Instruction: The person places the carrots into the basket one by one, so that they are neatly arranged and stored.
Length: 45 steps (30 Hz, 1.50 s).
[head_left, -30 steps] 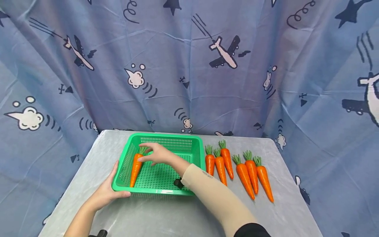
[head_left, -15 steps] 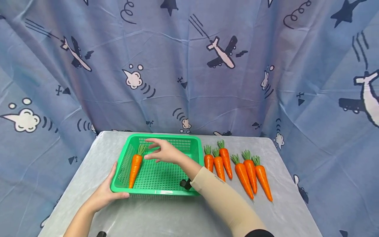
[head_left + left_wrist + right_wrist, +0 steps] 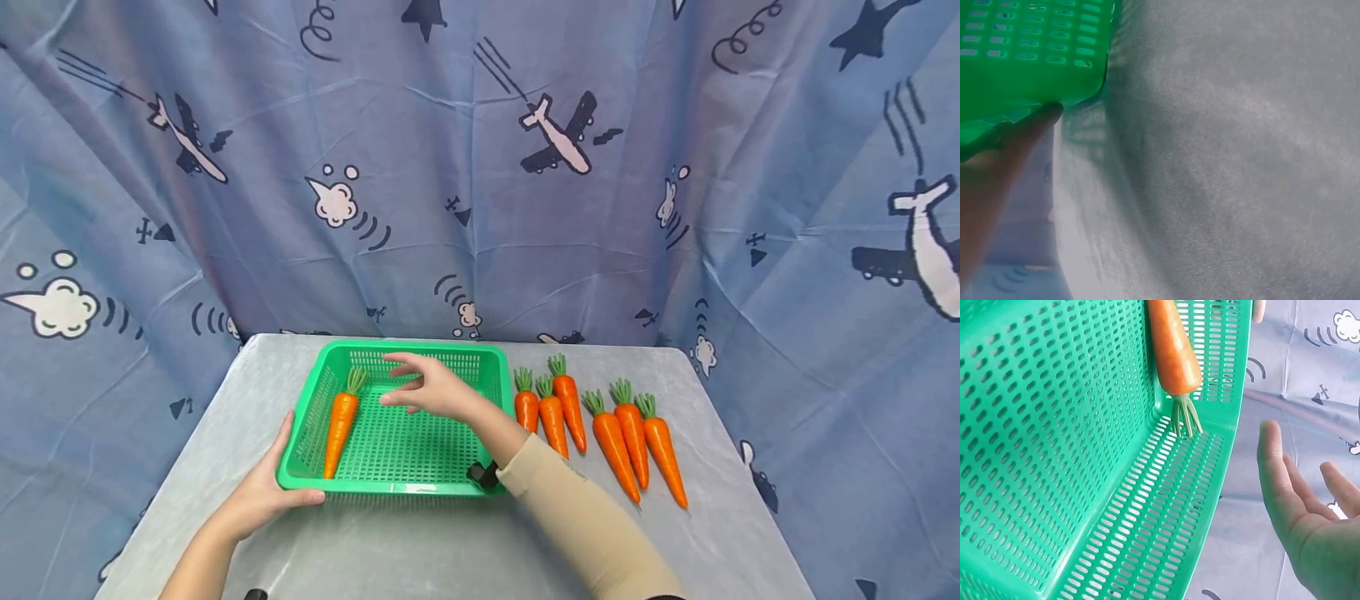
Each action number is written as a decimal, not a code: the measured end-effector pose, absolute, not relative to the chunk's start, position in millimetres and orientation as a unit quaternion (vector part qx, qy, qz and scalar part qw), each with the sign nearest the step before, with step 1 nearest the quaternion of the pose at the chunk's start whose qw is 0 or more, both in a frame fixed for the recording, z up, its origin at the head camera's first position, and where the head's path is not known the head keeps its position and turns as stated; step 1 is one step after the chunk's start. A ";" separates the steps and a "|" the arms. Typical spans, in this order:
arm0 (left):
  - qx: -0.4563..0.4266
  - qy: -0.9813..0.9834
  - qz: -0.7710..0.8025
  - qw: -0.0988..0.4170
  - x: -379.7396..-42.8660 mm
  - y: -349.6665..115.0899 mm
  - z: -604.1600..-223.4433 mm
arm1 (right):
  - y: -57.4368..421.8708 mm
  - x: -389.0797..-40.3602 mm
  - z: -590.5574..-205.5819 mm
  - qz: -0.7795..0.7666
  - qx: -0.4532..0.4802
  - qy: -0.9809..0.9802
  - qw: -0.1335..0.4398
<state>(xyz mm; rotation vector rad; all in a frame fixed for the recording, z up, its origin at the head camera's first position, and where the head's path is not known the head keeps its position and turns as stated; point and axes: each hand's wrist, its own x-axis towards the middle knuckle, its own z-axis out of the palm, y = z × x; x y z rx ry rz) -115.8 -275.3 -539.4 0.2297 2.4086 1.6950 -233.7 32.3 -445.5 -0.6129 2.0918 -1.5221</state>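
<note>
One carrot lies in the basket, six carrots remain on the desk; left hand grips the basket's corner, right hand hovers above it, empty, fingers loosely parted.

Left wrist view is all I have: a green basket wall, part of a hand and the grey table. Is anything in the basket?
Observer: Yes, one carrot lies along the left side of the basket.
Operator: Is the right hand holding anything?
Observer: No, there is nothing in its fingers.
Operator: And what is outside the basket, on the right?
Observer: Six more carrots lie there on the table.
</note>
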 end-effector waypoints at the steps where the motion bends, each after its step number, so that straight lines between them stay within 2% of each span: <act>1: 0.076 0.812 0.571 0.094 -115.3 -275.4 -540.3 | 33.8 -233.3 -445.9 -0.555 -0.222 0.765 0.238; 22: 0.074 0.821 0.560 0.088 -115.5 -275.9 -538.3 | 73.3 -217.5 -430.4 -0.597 -0.228 0.741 0.208; 45: 0.076 0.815 0.567 0.094 -114.5 -274.4 -536.3 | 137.9 -210.7 -437.9 -0.598 -0.220 0.757 0.147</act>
